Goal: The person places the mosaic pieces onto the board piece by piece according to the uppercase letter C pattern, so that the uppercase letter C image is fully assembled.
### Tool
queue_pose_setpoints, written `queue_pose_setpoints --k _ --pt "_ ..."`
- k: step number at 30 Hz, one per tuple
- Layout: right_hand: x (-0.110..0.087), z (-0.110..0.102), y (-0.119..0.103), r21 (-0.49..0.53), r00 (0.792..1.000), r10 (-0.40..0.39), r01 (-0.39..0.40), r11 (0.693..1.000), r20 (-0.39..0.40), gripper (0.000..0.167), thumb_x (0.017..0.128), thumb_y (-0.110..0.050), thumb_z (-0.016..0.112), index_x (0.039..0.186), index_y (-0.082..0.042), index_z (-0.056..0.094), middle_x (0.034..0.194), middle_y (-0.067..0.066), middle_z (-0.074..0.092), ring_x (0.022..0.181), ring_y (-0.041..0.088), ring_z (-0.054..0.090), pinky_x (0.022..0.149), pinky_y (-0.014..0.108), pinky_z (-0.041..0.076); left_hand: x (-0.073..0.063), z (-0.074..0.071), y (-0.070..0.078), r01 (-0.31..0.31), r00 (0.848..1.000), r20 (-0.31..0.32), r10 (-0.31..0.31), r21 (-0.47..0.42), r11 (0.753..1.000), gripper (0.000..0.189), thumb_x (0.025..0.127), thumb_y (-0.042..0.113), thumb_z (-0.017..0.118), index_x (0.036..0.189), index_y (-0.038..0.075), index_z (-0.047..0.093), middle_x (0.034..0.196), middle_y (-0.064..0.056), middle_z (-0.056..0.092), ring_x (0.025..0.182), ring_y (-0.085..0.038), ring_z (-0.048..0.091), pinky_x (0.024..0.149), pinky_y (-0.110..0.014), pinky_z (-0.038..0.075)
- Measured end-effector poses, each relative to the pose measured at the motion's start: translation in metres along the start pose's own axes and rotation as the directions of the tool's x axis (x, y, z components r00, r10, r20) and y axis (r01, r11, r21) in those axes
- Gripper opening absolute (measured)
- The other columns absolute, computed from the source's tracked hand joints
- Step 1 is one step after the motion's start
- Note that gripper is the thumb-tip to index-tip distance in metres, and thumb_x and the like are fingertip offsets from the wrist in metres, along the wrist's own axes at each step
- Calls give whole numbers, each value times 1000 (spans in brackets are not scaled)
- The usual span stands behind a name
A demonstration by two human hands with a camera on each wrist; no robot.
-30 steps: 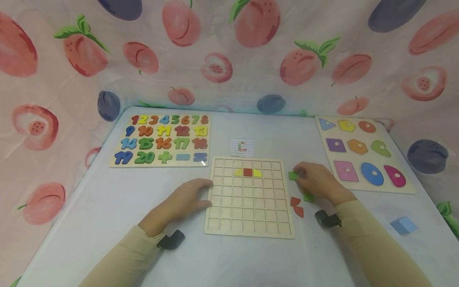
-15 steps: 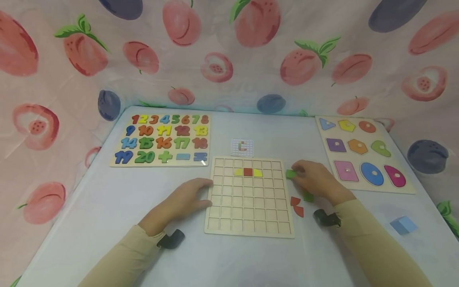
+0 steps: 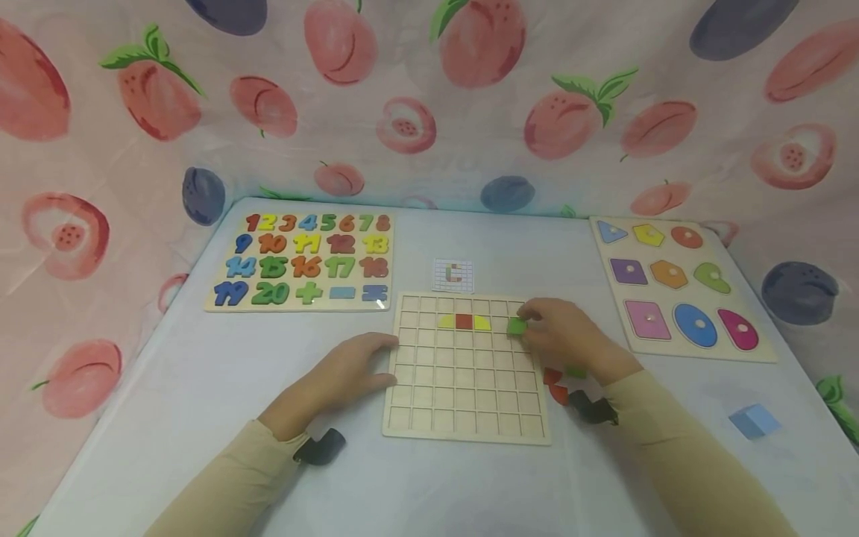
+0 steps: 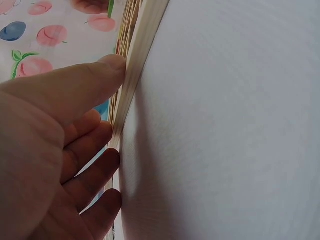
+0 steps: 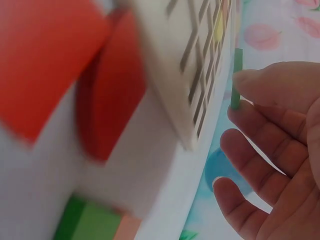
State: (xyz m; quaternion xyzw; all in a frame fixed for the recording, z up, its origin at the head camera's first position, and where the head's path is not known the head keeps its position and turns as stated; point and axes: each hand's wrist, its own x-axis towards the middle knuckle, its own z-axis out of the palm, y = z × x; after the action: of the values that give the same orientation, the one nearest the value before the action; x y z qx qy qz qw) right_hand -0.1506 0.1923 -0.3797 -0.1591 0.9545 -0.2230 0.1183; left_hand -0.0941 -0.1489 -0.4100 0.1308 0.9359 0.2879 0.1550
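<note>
A wooden grid board (image 3: 466,384) lies mid-table, with a red square tile (image 3: 464,321) between two yellow rounded tiles (image 3: 482,323) in an upper row. My right hand (image 3: 567,335) pinches a green square tile (image 3: 517,326) between thumb and index finger, over the board's right edge. In the right wrist view that green tile (image 5: 237,75) is seen edge-on. My left hand (image 3: 345,373) rests at the board's left edge; in the left wrist view its thumb (image 4: 107,75) touches the rim and the fingers are relaxed. Red quarter-round tiles (image 3: 558,394) and another green tile (image 3: 576,371) lie right of the board.
Behind the board lies a small pattern card (image 3: 453,276). A number puzzle (image 3: 302,261) is at the back left, a shape puzzle (image 3: 671,287) at the back right. A blue block (image 3: 755,421) sits at the right. Fruit-printed cloth hangs behind the table.
My right hand has moved left with the green tile, from beside the board to over its right edge. The left hand has stayed in place.
</note>
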Motion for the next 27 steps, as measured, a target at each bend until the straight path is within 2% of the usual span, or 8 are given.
queue_pose_setpoints --k 5,12,17,23,27 --pt "6 6 -12 17 999 -43 43 999 10 31 90 -15 66 118 -1 67 116 13 68 108 33 60 99 55 47 0 0 0 3 1000 0 -3 -6 1000 62 86 21 81 141 11 56 144 -7 54 138 -27 44 114 -46 36" --pt "15 13 -24 21 995 -97 97 995 10 30 90 -14 66 116 -2 69 115 12 69 112 35 61 100 53 47 1 2 -2 10 1000 1 -10 -16 1000 62 85 22 82 141 12 56 144 -6 54 138 -26 44 114 -45 35" --pt "19 16 -35 31 987 -158 158 987 6 25 89 -12 69 112 -3 70 110 9 70 109 31 63 98 49 49 2 1 -2 8 1000 -2 -8 -19 1000 62 85 22 82 141 12 57 144 -6 54 138 -27 44 114 -46 35" --pt "24 24 -48 40 977 -214 213 976 11 24 86 -7 66 110 -5 71 113 6 71 109 27 63 98 46 50 1 1 -2 4 1000 -2 -4 -27 1000 61 86 21 81 141 11 57 144 -6 54 138 -27 45 114 -46 36" --pt "27 30 -55 75 968 -250 250 965 -7 19 86 -5 66 104 -7 72 109 4 71 108 24 64 98 43 50 1 1 -2 -4 1000 -6 4 -28 1000 61 86 22 81 140 11 57 143 -7 55 137 -27 45 114 -45 36"
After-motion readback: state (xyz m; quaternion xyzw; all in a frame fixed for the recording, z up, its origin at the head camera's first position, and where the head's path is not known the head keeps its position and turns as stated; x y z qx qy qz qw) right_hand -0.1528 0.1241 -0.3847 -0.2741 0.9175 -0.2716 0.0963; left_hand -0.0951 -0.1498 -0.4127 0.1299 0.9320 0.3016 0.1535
